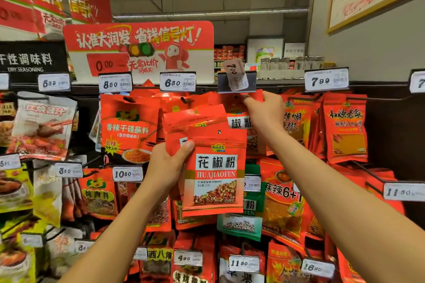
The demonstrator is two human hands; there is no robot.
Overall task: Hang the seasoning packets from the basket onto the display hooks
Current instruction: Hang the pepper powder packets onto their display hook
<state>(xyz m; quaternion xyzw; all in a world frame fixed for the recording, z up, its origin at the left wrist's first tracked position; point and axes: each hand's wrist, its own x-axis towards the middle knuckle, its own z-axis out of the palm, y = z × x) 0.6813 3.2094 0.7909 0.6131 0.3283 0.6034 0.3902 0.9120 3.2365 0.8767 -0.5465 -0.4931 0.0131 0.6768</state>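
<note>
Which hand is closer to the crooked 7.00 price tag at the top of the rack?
The right hand. It pinches a red packet just below the 7.00 price tag. The left hand is much lower and to the left, holding the huajiaofen packets.

Right hand (pixel 264 112) hides the hook's tip.

Single head-worn wide-angle view, facing forward and slightly upward at a store display rack (pixel 379 89), close enough that both raised forearms fill the lower frame. Ceiling shows at top, rows of hanging packets fill the rest. Edges bend from lens distortion.
</note>
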